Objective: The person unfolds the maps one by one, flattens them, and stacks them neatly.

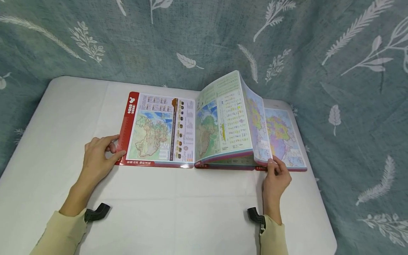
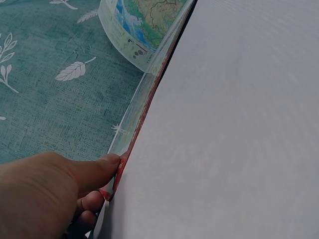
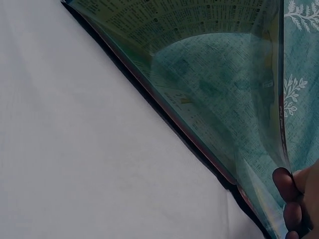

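A glossy folding map (image 1: 151, 136) lies across the white table in the head view. Its flat left panel has a red border (image 1: 127, 120), a coloured map and a printed column. The middle panels (image 1: 229, 117) stand raised and bent in a tent shape, while another map panel (image 1: 282, 132) lies flat at the far right. My left hand (image 1: 98, 159) holds the near left corner, thumb on the red border (image 2: 121, 172) in the left wrist view. With thumb and fingers, my right hand (image 1: 276, 180) pinches the near corner of a raised panel; its fingers (image 3: 286, 184) show at the right wrist view's edge.
White cloth covers the table (image 1: 178, 212), which has rounded corners. Behind it hangs a green curtain (image 1: 207, 42) with white leaf prints. Black wrist cameras (image 1: 97, 212) sit at both beige sleeves (image 1: 62, 232).
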